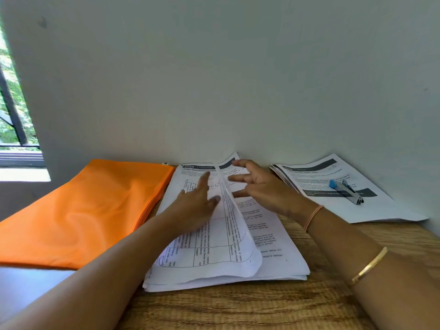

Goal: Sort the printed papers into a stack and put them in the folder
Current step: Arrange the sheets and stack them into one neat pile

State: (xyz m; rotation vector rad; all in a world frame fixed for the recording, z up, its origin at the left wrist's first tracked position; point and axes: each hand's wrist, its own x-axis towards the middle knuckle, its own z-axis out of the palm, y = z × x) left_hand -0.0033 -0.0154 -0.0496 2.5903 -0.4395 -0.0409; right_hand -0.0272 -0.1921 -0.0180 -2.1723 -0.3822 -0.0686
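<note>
stack of white printed papers [283, 267]: centre of the wood-grain table [238, 308], just beside the flat orange folder [90, 210] on its left. top printed sheet [228, 244]: curled upward. left hand [195, 206]: fingers straight, pressing that sheet, gripping nothing. right hand [269, 191]: fingers spread straight beside the raised edge; contact cannot be told.

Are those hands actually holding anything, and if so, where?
Nothing is gripped. The left hand lies flat on the lifted top sheet of the middle stack; the right hand sets straight fingers against its far side.
</note>
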